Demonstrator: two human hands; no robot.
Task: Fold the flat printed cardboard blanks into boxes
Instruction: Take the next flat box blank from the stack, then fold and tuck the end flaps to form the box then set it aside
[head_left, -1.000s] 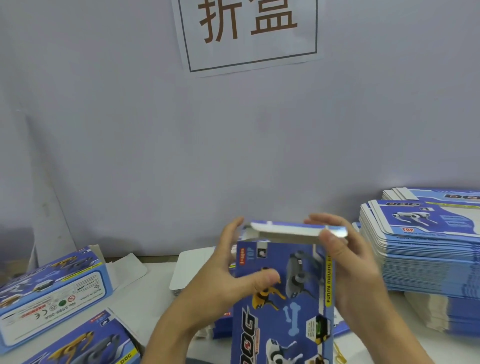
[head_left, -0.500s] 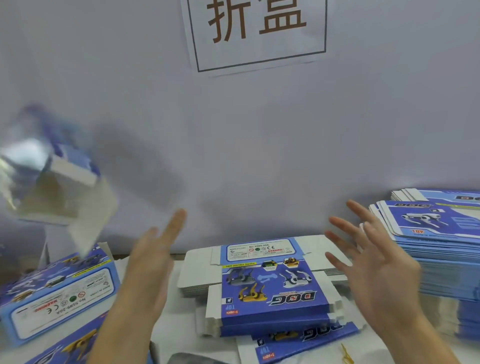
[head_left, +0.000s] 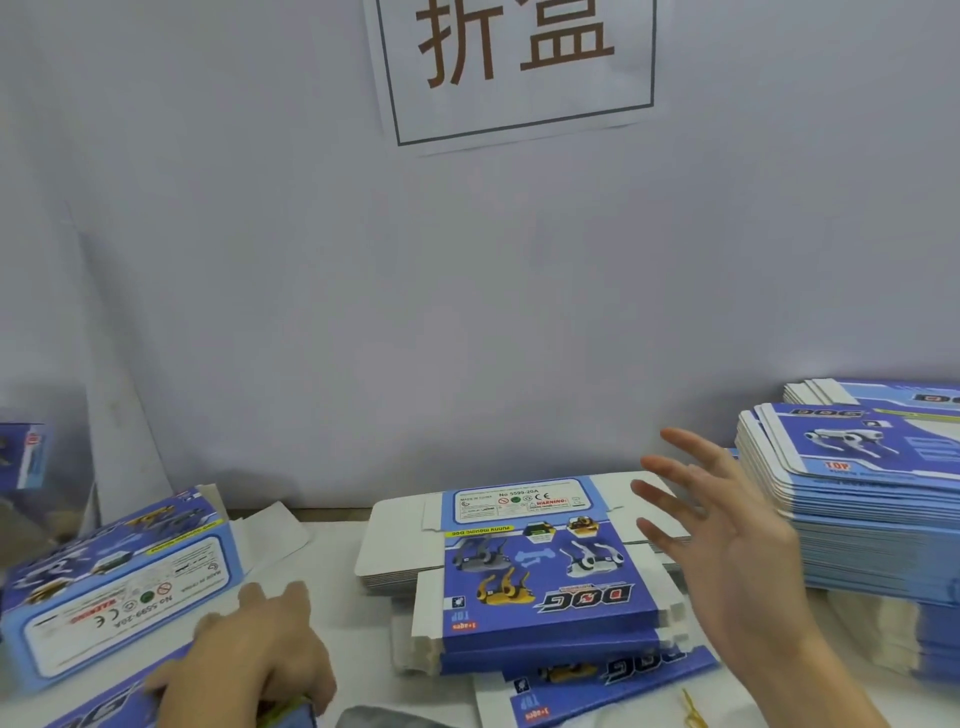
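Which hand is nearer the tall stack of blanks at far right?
Right. The right hand hovers open just beside the tall stack; the left hand sits low across the table by the folded boxes.

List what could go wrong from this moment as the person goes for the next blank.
The right hand hovers open over the centre stack of blanks, whose sheets lie unevenly, so several could lift together. The tall stack beside that wrist could get knocked. The left hand rests on a folded box, possibly denting it.
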